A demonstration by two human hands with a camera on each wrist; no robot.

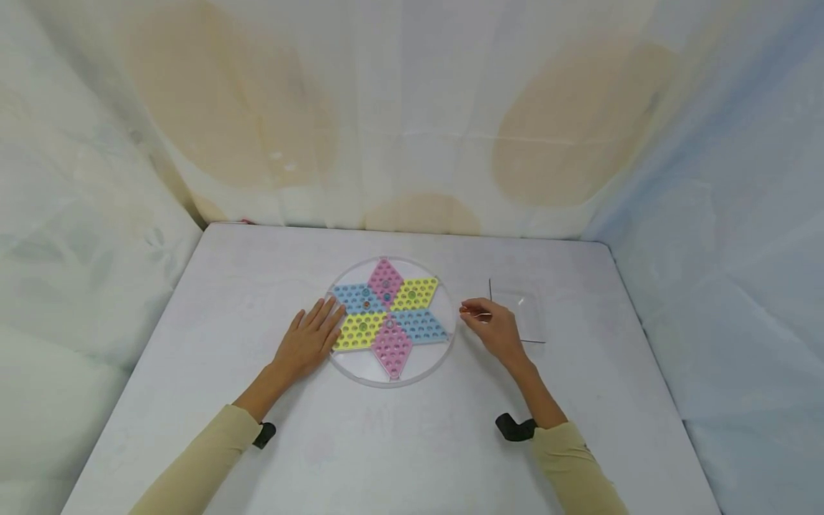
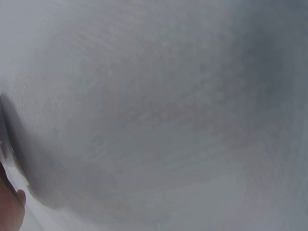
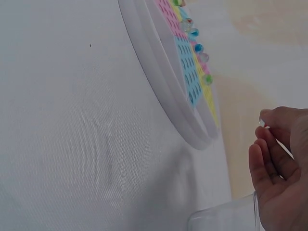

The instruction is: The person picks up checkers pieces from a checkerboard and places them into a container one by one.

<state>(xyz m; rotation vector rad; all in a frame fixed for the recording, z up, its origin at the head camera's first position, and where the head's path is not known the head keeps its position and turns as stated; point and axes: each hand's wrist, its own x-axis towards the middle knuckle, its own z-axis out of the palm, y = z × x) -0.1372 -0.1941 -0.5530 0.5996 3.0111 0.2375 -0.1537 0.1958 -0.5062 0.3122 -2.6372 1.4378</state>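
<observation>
Curtain walls: pale fabric with large tan round patches (image 1: pixel 412 93), hanging behind the table and on both sides.
Tabletop: white, flat and faintly textured (image 1: pixel 386 458), under everything else.
Game board: round, with a clear rim (image 1: pixel 390 385) and a six-pointed star of pink, yellow and blue dimpled diamonds, lying flat near the table's middle.
Sleeves: light khaki cloth on the left arm (image 1: pixel 199 458) and on the right arm, each with a small black device at the cuff.
Box: clear, square-cornered plastic (image 1: pixel 531 315), on the table to the right of the board, just beyond the right hand.
Left hand: bare (image 1: pixel 307 337), palm down, fingers straight and a little spread, the tips resting on the board's left edge; its own wrist view shows mostly blurred white surface.
Right hand: bare (image 1: pixel 494 332), raised between board and box, thumb and index finger pinched together, the other fingers bent.
Marbles on the board: several small glass balls, blue, green and clear (image 3: pixel 198 48), seated around the star's centre.
Held marble: one small, shiny glass piece (image 3: pixel 262 122), gripped between the right thumb and index fingertip, near the board's right rim but apart from it; mostly hidden.
</observation>
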